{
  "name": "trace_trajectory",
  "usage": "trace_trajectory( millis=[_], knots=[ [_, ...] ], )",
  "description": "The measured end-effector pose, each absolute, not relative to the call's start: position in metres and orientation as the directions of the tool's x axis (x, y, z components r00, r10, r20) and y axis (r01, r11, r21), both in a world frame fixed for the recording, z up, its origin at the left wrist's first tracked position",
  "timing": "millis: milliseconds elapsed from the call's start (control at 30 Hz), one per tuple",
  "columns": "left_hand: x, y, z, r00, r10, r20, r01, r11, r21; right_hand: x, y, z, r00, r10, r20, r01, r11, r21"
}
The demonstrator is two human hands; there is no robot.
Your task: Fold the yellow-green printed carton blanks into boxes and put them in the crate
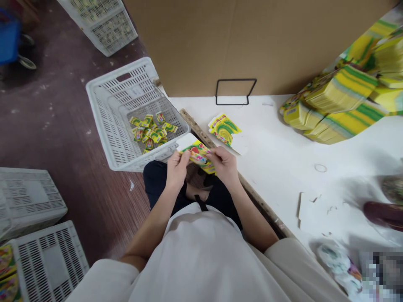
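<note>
Between my two hands, above my lap, is a printed cardboard box (199, 153) in yellow, green and red, with a white flap at its left end. My left hand (176, 167) pinches its left side, thumb on top. My right hand (225, 164) grips the right side with bent fingers. Just beyond it, on the white tabletop (270, 163), lies a flat yellow-green carton piece (224, 129). To the left stands a white plastic crate (108, 138) with several small yellow-green boxes (153, 135) at its bottom.
Bundled stacks of yellow-green cartons (340, 100) lie at the right. A black wire stand (236, 79) stands against a big cardboard sheet (252, 37). More white crates (52, 256) are on the floor at left. A wooden strip (261, 201) edges the table.
</note>
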State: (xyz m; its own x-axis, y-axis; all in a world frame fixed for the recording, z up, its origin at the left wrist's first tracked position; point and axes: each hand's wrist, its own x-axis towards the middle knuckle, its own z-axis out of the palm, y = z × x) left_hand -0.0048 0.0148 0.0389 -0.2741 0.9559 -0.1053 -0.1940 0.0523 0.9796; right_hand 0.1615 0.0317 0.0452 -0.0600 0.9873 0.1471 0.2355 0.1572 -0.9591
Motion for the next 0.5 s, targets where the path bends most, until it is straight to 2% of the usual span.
trace_trajectory(
  millis=[100, 167, 200, 267, 333, 433, 500],
  knots=[
    [-0.021, 0.016, 0.051, -0.265, 0.957, 0.116, 0.126, -0.085, 0.988, 0.168, 0.034, 0.046, -0.035, 0.959, 0.28, 0.483, 0.261, -0.836],
    [-0.029, 0.017, 0.059, -0.129, 0.964, 0.234, 0.382, -0.17, 0.908, 0.168, 0.033, 0.046, -0.126, 0.94, 0.316, 0.545, 0.332, -0.77],
    [-0.031, 0.017, 0.062, -0.027, 0.971, 0.238, 0.482, -0.196, 0.854, 0.167, 0.032, 0.046, -0.191, 0.928, 0.32, 0.54, 0.372, -0.755],
    [-0.032, 0.017, 0.064, 0.164, 0.977, 0.138, 0.598, -0.21, 0.773, 0.163, 0.028, 0.046, -0.304, 0.892, 0.333, 0.495, 0.447, -0.745],
    [-0.028, 0.016, 0.063, 0.217, 0.976, 0.003, 0.66, -0.15, 0.736, 0.161, 0.024, 0.046, -0.315, 0.874, 0.37, 0.461, 0.482, -0.745],
    [-0.02, 0.014, 0.06, 0.072, 0.993, -0.089, 0.742, 0.006, 0.671, 0.161, 0.022, 0.042, -0.118, 0.91, 0.398, 0.395, 0.411, -0.822],
    [-0.015, 0.012, 0.058, 0.018, 0.995, -0.094, 0.768, 0.047, 0.639, 0.161, 0.023, 0.039, -0.041, 0.952, 0.304, 0.265, 0.303, -0.915]
  ],
)
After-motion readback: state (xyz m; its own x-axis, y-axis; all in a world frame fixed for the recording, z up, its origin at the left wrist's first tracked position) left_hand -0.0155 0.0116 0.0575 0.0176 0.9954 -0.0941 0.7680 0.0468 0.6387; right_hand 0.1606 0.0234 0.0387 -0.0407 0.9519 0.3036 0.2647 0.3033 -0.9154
